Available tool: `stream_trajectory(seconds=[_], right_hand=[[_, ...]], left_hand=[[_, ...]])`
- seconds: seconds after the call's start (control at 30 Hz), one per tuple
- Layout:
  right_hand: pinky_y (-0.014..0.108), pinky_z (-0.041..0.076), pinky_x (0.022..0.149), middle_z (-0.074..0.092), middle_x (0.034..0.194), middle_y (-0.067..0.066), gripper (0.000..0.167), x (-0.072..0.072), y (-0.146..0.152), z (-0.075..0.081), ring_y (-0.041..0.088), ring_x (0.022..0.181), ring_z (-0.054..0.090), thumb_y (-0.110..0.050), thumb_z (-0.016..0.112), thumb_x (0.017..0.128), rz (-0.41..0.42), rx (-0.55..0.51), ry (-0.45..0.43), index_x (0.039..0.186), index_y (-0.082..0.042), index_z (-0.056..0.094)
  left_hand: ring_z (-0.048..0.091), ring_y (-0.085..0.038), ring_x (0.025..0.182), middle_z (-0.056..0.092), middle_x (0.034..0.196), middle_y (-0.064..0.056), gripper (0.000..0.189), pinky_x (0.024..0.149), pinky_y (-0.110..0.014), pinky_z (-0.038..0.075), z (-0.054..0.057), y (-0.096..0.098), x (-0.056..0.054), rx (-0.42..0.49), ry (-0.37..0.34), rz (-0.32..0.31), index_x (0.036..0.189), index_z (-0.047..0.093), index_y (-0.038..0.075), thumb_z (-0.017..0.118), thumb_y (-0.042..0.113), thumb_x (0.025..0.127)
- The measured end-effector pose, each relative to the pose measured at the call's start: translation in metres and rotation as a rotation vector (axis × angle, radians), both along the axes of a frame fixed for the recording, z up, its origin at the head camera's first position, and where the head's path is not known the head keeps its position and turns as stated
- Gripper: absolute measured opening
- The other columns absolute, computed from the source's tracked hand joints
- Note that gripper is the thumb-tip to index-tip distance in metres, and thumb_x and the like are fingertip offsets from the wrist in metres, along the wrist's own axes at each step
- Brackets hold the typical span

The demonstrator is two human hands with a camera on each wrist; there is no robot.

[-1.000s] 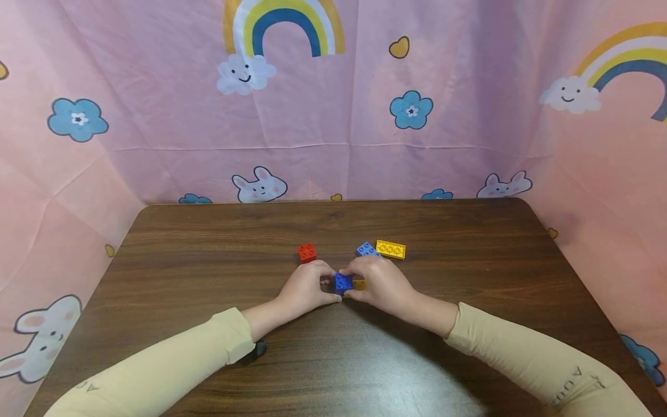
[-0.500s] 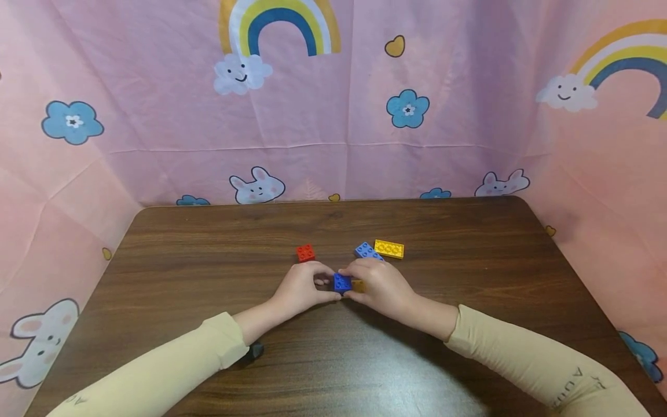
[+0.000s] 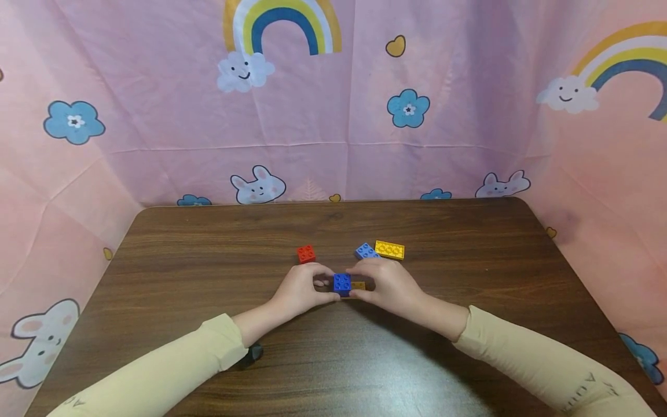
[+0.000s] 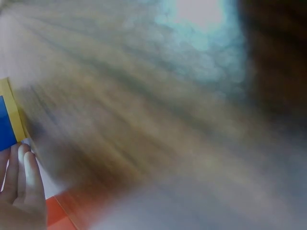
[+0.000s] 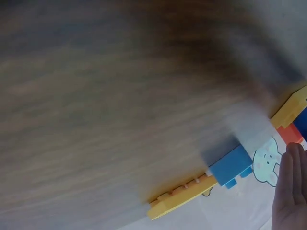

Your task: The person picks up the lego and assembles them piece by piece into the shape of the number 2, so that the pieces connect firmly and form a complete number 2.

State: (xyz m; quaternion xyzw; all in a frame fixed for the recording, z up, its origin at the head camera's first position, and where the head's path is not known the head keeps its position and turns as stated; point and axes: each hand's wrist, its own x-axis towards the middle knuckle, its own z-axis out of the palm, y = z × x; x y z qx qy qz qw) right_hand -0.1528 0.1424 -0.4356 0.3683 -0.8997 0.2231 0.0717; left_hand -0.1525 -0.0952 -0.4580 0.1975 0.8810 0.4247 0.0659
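Note:
A dark blue building brick [image 3: 342, 282] with studs on top sits on the left part of a yellow brick [image 3: 358, 285], near the middle of the table. My left hand [image 3: 302, 289] holds the blue brick at its left side, thumb in front and fingers behind. In the left wrist view its fingers [image 4: 31, 177] reach right up to the yellow brick [image 4: 17, 112] beside the blue one. My right hand [image 3: 393, 286] arches around the yellow brick's right end, fingers and thumb spread apart, tips close to the blue brick's right edge.
Behind the left hand is a red brick [image 3: 306, 253]. A light blue brick [image 3: 367, 250] lies behind the right hand, touching or close to an upturned yellow brick [image 3: 389, 249]. A small black object [image 3: 252, 353] shows beside the left sleeve. Patterned pink cloth [image 3: 312, 116] surrounds the wooden table.
My right hand has shifted slightly to the right, its fingertips drawing back from the blue brick, whose studs now show fully. The left hand and the bricks have hardly moved.

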Motion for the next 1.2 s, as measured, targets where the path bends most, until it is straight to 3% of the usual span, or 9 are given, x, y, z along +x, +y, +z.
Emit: stream_trajectory(seconds=[0.6, 1.2], right_hand=[[0.04, 0.066, 0.081, 0.083, 0.106, 0.008, 0.035, -0.011, 0.02, 0.009, 0.022, 0.093, 0.079, -0.016, 0.092, 0.083, -0.113, -0.118, -0.077, 0.114, -0.004, 0.08], [0.043, 0.065, 0.091, 0.081, 0.109, 0.011, 0.034, -0.027, 0.036, 0.008, 0.025, 0.1, 0.078, -0.015, 0.09, 0.086, -0.29, -0.211, -0.251, 0.116, -0.002, 0.079]], left_hand=[[0.079, -0.024, 0.1, 0.078, 0.112, -0.013, 0.036, 0.089, -0.036, 0.066, 0.002, -0.003, 0.003, -0.003, -0.006, 0.006, 0.112, 0.078, 0.002, 0.093, 0.015, 0.082], [0.079, -0.023, 0.1, 0.079, 0.115, -0.013, 0.036, 0.09, -0.037, 0.066, 0.011, -0.005, 0.002, 0.005, -0.051, 0.015, 0.114, 0.078, 0.003, 0.093, 0.014, 0.083]])
